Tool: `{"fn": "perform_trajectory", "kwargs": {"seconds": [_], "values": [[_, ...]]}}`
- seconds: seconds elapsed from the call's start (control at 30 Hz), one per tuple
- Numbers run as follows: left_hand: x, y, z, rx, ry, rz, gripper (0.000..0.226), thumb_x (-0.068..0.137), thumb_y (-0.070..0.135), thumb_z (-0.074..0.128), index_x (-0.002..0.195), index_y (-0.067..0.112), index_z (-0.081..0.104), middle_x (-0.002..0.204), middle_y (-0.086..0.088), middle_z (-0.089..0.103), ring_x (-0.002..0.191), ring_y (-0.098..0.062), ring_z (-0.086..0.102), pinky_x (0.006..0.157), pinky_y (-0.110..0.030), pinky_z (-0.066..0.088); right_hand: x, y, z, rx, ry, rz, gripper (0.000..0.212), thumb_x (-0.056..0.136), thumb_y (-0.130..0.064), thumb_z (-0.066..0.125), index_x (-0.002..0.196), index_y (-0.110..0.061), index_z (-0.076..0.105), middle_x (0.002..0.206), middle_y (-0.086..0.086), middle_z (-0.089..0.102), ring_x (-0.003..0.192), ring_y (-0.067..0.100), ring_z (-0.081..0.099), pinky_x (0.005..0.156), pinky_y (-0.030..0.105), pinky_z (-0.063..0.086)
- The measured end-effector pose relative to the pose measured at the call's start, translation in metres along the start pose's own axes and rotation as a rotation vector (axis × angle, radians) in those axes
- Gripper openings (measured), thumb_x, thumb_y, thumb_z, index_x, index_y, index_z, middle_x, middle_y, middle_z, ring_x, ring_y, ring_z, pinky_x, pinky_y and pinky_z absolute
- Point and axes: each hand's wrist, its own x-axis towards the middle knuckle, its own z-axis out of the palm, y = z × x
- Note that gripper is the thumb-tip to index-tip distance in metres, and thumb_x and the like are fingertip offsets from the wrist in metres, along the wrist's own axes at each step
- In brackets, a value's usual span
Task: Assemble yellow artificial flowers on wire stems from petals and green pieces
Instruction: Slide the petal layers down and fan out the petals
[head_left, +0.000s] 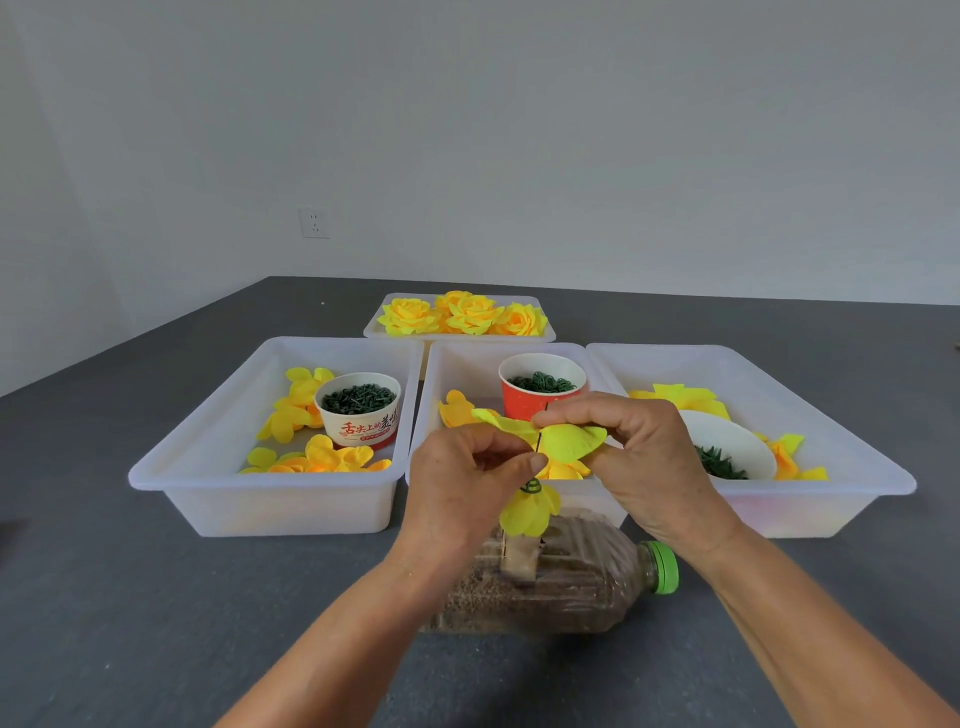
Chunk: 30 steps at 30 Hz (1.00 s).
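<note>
Left hand (467, 483): curled into a grip, thumb and forefinger pinched on the wire stem (540, 441) just under the petal.
Right hand (639, 457): fingers curled, a yellow-green petal (571, 441) pinched at its inner edge, right beside the left grip; the two hands are touching or nearly touching at the fingertips.
Wire stem: a thin dark wire seen upright between the two grips; only a short length is visible.
Lower petal cluster (530, 509): yellow petals hung just below the left grip, topped by a small green piece (531, 487).
Bottle (550, 582): a clear plastic bottle with a green cap (665, 566), laid on its side on the surface below the grips, filled with brownish grains; a pale block (519, 561) is seen on it, directly under the petal cluster.
Middle tray (431, 415): a white plastic tray just behind the grips, holding a red paper cup (524, 402) of dark green rings and loose yellow petals.
Left tray (218, 499): left of the grips, holding a printed white paper cup (363, 421) of dark green pieces and scattered yellow petals (291, 415).
Right tray (831, 415): right of the grips, holding a tilted white bowl (737, 441) with green pieces and more yellow petals (680, 397).
Far tray (374, 325): beyond the grips, behind the middle tray, holding finished yellow flowers (467, 314).
Surface (156, 597): dark grey, carrying all the trays and the bottle.
Wall socket (314, 223): a white outlet on the wall, far up and left of the grips.
</note>
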Motion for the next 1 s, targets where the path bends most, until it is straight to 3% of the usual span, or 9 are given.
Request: {"fn": "perform_trajectory", "kwargs": {"seconds": [0.1, 0.23, 0.37, 0.5, 0.67, 0.83, 1.0], "values": [[-0.006, -0.007, -0.007, 0.092, -0.016, -0.009, 0.017, 0.066, 0.021, 0.083, 0.071, 0.029, 0.069, 0.071, 0.007, 0.070, 0.067, -0.002, 0.062, 0.060, -0.012, 0.049, -0.003, 0.004, 0.000, -0.011, 0.003, 0.029, 0.028, 0.075, 0.005, 0.070, 0.087, -0.021, 0.073, 0.088, 0.000, 0.074, 0.090, 0.015, 0.068, 0.082, 0.030, 0.055], [-0.014, -0.015, -0.013, 0.371, -0.057, 0.080, 0.032, 0.058, 0.036, 0.085, 0.081, 0.035, 0.062, 0.083, 0.019, 0.063, 0.076, 0.003, 0.055, 0.062, -0.007, 0.041, -0.006, 0.006, 0.001, 0.009, -0.001, 0.037, 0.032, 0.074, 0.007, 0.070, 0.087, -0.023, 0.072, 0.087, -0.003, 0.073, 0.089, 0.012, 0.068, 0.082, 0.026, 0.055], [-0.019, -0.019, -0.012, 0.606, -0.072, 0.227, 0.049, 0.059, 0.039, 0.082, 0.101, 0.025, 0.061, 0.092, 0.017, 0.057, 0.079, 0.000, 0.051, 0.065, -0.012, 0.039, -0.006, 0.008, 0.003, -0.005, -0.003, 0.019, 0.033, 0.074, 0.008, 0.071, 0.091, -0.020, 0.072, 0.088, -0.002, 0.073, 0.089, 0.012, 0.068, 0.083, 0.025, 0.054], [-0.021, -0.019, -0.013, 0.530, -0.071, 0.225, 0.038, 0.066, 0.032, 0.078, 0.100, 0.021, 0.067, 0.087, 0.014, 0.066, 0.079, -0.003, 0.059, 0.073, -0.023, 0.049, -0.008, 0.010, 0.001, -0.036, -0.019, 0.011, 0.036, 0.074, 0.010, 0.070, 0.089, -0.023, 0.072, 0.088, -0.007, 0.072, 0.089, 0.007, 0.067, 0.084, 0.021, 0.052], [-0.020, -0.018, -0.020, 0.451, -0.065, 0.193, 0.023, 0.072, 0.017, 0.076, 0.094, 0.023, 0.074, 0.071, 0.024, 0.061, 0.076, 0.003, 0.061, 0.070, -0.007, 0.046, -0.011, 0.014, -0.001, -0.058, -0.067, -0.019, 0.038, 0.072, 0.015, 0.068, 0.091, -0.017, 0.073, 0.092, -0.003, 0.072, 0.091, 0.006, 0.066, 0.085, 0.017, 0.049], [-0.018, -0.017, -0.024, 0.432, -0.101, 0.184, 0.022, 0.074, 0.017, 0.077, 0.095, 0.021, 0.074, 0.085, 0.010, 0.071, 0.076, -0.001, 0.064, 0.075, -0.015, 0.050, -0.013, 0.017, 0.000, -0.079, -0.080, -0.074, 0.043, 0.070, 0.020, 0.066, 0.095, -0.015, 0.072, 0.094, 0.001, 0.072, 0.093, 0.009, 0.065, 0.086, 0.019, 0.049], [-0.017, -0.017, -0.024, 0.421, -0.100, 0.177, 0.022, 0.074, 0.020, 0.077, 0.096, 0.021, 0.075, 0.086, 0.009, 0.071, 0.076, -0.001, 0.063, 0.075, -0.016, 0.050, -0.015, 0.020, 0.002, -0.242, -0.014, -0.214, 0.023, 0.075, 0.000, 0.068, 0.095, -0.010, 0.073, 0.090, 0.003, 0.072, 0.086, 0.012, 0.064, 0.080, 0.029, 0.051]]}}
